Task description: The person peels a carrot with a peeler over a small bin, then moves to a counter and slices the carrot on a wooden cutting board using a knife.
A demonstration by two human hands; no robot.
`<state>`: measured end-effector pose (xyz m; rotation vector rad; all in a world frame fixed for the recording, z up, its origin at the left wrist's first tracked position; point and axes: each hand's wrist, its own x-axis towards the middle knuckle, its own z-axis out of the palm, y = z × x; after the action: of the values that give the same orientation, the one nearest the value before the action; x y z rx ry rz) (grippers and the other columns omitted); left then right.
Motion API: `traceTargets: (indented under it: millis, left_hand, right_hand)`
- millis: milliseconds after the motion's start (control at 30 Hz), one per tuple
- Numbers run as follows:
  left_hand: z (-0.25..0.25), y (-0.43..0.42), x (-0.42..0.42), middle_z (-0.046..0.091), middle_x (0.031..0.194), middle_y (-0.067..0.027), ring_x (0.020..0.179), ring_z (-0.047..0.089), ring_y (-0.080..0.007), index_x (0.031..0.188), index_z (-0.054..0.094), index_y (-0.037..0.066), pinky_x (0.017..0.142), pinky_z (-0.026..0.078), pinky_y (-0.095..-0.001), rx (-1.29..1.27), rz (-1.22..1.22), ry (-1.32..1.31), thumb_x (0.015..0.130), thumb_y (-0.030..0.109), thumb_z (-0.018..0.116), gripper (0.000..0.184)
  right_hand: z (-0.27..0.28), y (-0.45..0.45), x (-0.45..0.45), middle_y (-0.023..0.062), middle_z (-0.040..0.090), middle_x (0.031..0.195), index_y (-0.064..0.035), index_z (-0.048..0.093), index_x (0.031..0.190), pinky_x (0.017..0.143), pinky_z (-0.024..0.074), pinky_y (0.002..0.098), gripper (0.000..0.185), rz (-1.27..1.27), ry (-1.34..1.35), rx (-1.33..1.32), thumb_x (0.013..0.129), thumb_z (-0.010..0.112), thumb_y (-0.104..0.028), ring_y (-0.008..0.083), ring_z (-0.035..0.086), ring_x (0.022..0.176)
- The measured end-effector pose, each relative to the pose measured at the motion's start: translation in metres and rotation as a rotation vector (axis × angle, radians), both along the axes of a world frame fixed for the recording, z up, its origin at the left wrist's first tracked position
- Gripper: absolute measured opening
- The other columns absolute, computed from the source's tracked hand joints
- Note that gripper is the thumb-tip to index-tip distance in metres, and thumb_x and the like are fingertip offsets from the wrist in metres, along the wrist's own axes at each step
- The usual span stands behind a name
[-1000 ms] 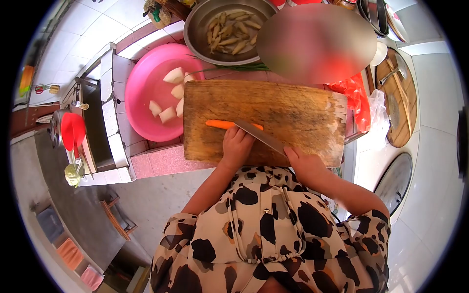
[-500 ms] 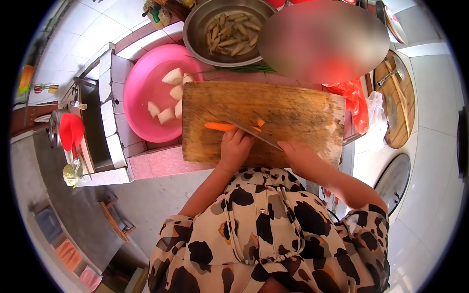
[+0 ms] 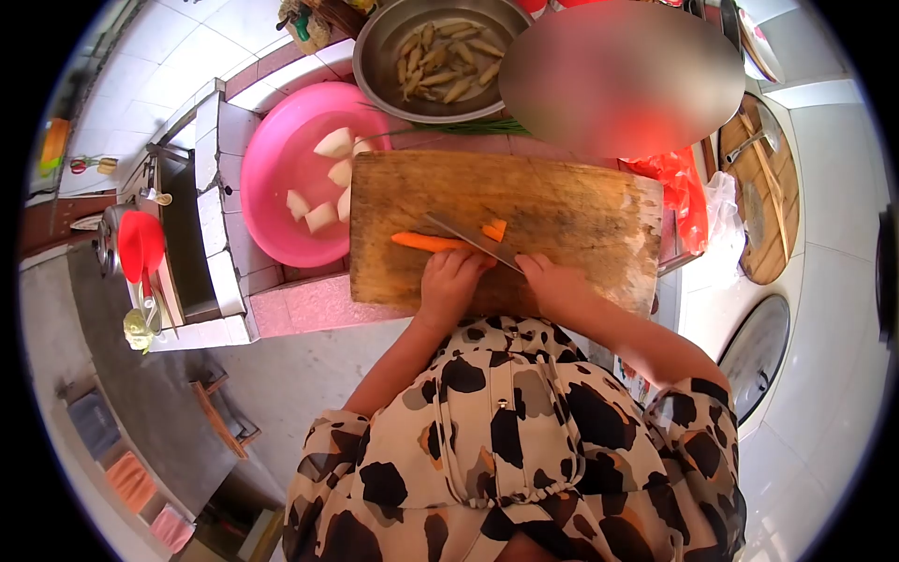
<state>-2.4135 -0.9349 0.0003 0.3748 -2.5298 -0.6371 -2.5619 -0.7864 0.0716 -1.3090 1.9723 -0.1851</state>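
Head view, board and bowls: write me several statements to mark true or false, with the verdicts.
1. The right hand holds the knife. True.
2. The left hand holds the knife's handle. False: it is at the orange carrot.
3. Cut orange pieces lie on the wooden board. True.
4. The pink basin holds green leaves. False: it holds white chunks.
5. The metal bowl sits on the wooden board. False: it sits beyond the board's far edge.
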Motion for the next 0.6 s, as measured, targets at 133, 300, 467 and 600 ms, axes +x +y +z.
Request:
traceTargets:
  millis: [133,300,467,600]
  left_hand:
    - [0.005,-0.001,-0.004,0.060,0.101,-0.0061,0.094,0.059,-0.0276,0.096,0.067,0.009,0.078,0.050,-0.0354,-0.013,0.024,0.010,0.070,0.008,0.075,0.027]
    - [0.005,-0.005,-0.006,0.060,0.101,-0.0074,0.094,0.059,-0.0281,0.096,0.067,0.009,0.078,0.050,-0.0367,-0.005,-0.017,0.016,0.070,0.007,0.075,0.026]
    - [0.000,0.001,0.001,0.060,0.100,-0.0068,0.095,0.059,-0.0272,0.095,0.067,0.009,0.079,0.050,-0.0365,0.015,-0.004,0.014,0.070,0.007,0.075,0.027]
    - [0.008,-0.002,-0.003,0.061,0.101,-0.0068,0.096,0.058,-0.0284,0.094,0.068,0.008,0.081,0.049,-0.0392,-0.002,0.006,0.013,0.071,0.007,0.074,0.025]
  right_hand:
    - [0.021,0.028,-0.001,0.0198,0.053,0.115,-0.0018,0.043,0.126,0.074,0.0529,0.0450,0.052,0.036,-0.010,-0.021,0.077,0.060,0.002,0.0394,0.064,0.091]
    - [0.026,0.015,0.005,0.0200,0.055,0.114,-0.0014,0.043,0.130,0.076,0.0518,0.0446,0.055,-0.001,-0.052,0.059,0.077,0.057,0.003,0.0393,0.062,0.093]
    - [-0.008,0.002,0.002,0.0204,0.056,0.116,-0.0016,0.044,0.132,0.081,0.0505,0.0443,0.054,-0.055,-0.050,0.039,0.079,0.053,0.004,0.0399,0.060,0.099]
    - [0.014,0.026,0.000,0.0195,0.056,0.113,-0.0010,0.043,0.131,0.075,0.0520,0.0453,0.055,0.041,0.020,-0.042,0.078,0.060,-0.001,0.0390,0.063,0.091]
